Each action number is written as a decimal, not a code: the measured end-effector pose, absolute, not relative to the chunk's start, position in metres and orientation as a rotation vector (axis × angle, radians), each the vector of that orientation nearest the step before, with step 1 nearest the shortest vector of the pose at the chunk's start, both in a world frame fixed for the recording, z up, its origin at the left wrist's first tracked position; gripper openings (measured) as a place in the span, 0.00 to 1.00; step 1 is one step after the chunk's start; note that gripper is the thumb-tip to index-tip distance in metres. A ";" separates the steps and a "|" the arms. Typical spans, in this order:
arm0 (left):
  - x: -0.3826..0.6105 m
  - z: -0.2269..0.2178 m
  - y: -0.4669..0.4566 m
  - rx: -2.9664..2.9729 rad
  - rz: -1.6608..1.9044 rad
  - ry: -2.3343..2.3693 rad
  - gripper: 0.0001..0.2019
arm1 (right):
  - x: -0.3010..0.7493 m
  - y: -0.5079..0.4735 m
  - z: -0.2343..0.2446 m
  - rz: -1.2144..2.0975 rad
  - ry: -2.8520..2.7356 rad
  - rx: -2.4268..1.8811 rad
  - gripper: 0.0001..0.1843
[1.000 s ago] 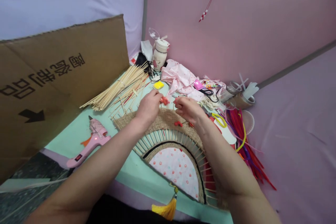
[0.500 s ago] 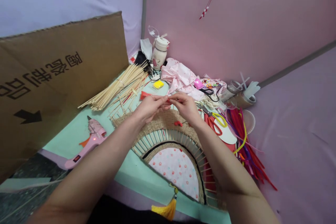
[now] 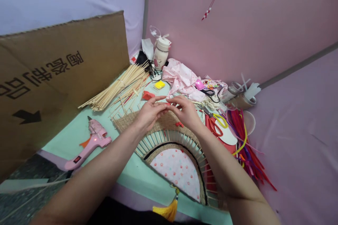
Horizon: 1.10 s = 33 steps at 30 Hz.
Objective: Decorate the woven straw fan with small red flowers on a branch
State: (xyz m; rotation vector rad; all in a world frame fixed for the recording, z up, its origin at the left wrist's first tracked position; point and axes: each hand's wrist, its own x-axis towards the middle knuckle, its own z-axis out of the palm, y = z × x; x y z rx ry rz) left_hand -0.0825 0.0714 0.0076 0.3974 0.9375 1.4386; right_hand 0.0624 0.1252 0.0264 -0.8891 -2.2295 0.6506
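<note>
Small red piece (image 3: 168, 104): it is above the woven band of the fan (image 3: 174, 170), between the fingertips of the right hand (image 3: 183, 110) and the left hand (image 3: 150, 113). It looks to me like soft clay, and I judge that the step in hand is the shaping of it.
Right hand: it is curled, with thumb and finger pinching the small red piece.
Left hand: its index finger is stretched and its fingertips touch the same piece; whether they also grip, I cannot tell.
Fingertips: for the next move I think they need light, even pressure, because so small a piece may flatten too much or drop on the fan.
Red bits (image 3: 180, 124): they lie on the woven band of the fan, under the hands.
Red lump (image 3: 148, 95): it rests on the counter (image 3: 132, 174), just beyond the far edge of the fan.
Glue gun (image 3: 99, 137): it lies left of the fan, and a small light glows on it.
Cardboard (image 3: 66, 81): it stands left of the fan, beyond the glue gun. In black I read 陶瓷制品, "ceramic products", from the right end, with a thick arrow near.
Bottle (image 3: 161, 53): it stands well beyond the fan; I can read no brand on it.
</note>
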 end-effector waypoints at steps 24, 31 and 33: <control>-0.031 0.021 0.042 0.013 1.121 0.375 0.28 | 0.097 0.049 0.006 0.212 -2.673 -0.981 0.53; -0.034 0.019 0.036 0.024 1.076 0.213 0.44 | 0.112 0.039 0.014 0.183 -2.714 -0.978 0.59; -0.027 0.017 0.034 0.036 1.035 0.190 0.45 | 0.109 0.039 0.014 0.164 -2.650 -1.026 0.63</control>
